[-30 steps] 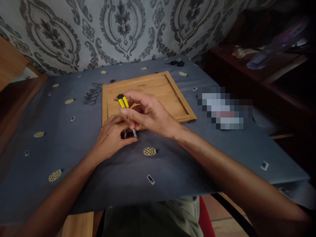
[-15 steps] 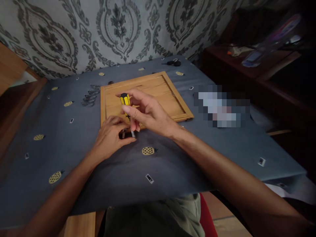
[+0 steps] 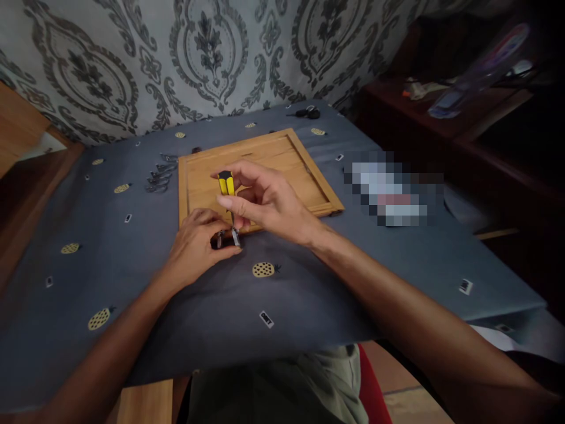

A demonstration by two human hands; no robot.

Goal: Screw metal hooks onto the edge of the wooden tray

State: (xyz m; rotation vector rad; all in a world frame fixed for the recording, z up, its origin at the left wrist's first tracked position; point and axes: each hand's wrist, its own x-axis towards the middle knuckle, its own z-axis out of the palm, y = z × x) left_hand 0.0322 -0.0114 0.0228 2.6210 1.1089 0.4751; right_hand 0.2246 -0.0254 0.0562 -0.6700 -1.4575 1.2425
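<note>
The screwdriver (image 3: 226, 186), pinched in the fingers of the right hand (image 3: 271, 203), could skid into the left hand (image 3: 194, 242) if it tilts, since the left fingers clamp the metal piece (image 3: 236, 238) just below its tip.

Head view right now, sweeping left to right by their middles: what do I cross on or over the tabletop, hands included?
Cluster of dark metal pieces → left hand → yellow-and-black screwdriver → right hand → black object near the wall → pixelated item.
</note>
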